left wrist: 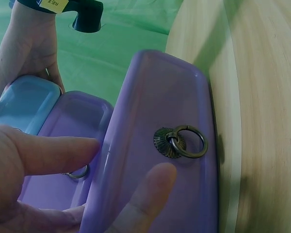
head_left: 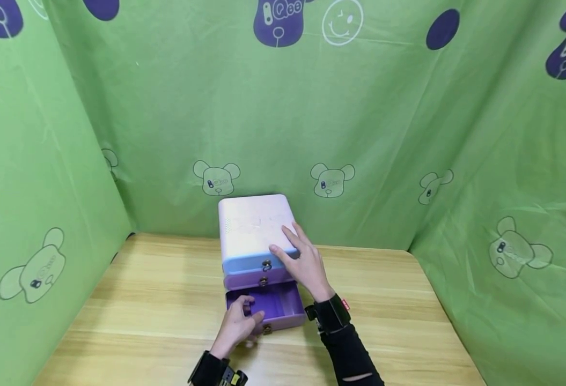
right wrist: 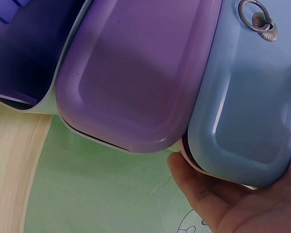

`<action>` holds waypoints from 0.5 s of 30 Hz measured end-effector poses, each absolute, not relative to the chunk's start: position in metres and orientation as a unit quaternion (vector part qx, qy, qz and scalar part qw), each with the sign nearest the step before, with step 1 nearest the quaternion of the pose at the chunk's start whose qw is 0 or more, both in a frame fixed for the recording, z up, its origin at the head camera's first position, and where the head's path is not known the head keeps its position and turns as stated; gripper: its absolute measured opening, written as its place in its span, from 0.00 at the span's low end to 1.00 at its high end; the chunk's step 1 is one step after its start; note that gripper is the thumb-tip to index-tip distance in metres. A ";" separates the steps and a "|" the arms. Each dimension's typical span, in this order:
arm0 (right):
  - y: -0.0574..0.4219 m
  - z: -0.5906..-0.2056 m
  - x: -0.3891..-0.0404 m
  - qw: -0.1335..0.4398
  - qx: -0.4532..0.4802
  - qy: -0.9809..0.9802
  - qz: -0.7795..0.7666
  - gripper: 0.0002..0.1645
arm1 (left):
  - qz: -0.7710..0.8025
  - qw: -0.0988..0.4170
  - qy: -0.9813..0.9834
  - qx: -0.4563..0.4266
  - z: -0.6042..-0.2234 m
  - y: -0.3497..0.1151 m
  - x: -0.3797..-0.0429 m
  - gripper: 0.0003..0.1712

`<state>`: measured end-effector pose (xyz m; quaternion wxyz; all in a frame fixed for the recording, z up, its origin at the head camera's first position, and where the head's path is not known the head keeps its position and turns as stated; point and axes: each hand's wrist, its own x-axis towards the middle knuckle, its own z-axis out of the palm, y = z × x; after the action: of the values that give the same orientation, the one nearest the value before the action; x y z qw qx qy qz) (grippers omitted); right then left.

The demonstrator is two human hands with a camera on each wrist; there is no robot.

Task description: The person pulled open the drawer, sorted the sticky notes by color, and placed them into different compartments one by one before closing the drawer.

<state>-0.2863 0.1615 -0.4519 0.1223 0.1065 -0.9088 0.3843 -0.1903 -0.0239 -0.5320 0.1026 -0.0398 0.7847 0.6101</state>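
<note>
A small storage box has a whitish-pink lid, a blue top drawer and a purple middle drawer. Below these, a purple bottom drawer is pulled out, its ring handle hanging on the front. My left hand holds that drawer's front wall, with fingers on its inner and outer sides; full contact is partly hidden. My right hand rests spread over the box's upper right corner, thumb and fingers on the lid and side.
The box stands on a wooden table near its back edge. Green printed cloth hangs behind and along both sides. Inside the bottom drawer, purple surfaces show; the left hand covers part of it.
</note>
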 end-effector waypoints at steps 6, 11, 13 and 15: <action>0.162 -0.451 -0.285 0.118 0.105 -0.909 0.385 0.42 | 0.583 0.091 0.806 -0.034 -0.532 -0.025 -0.190 0.33; 0.162 -0.450 -0.286 0.117 0.104 -0.909 0.387 0.42 | 0.556 0.074 0.828 -0.022 -0.531 -0.026 -0.191 0.30; 0.161 -0.451 -0.286 0.117 0.103 -0.909 0.386 0.42 | 0.550 0.068 0.832 -0.016 -0.531 -0.026 -0.190 0.29; 0.161 -0.451 -0.286 0.117 0.102 -0.910 0.385 0.42 | 0.548 0.067 0.834 -0.013 -0.530 -0.027 -0.190 0.28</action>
<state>-0.2864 0.1615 -0.4511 0.1171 0.1020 -0.9096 0.3853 -0.1900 -0.0267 -0.5301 0.0667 -0.0127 0.8336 0.5481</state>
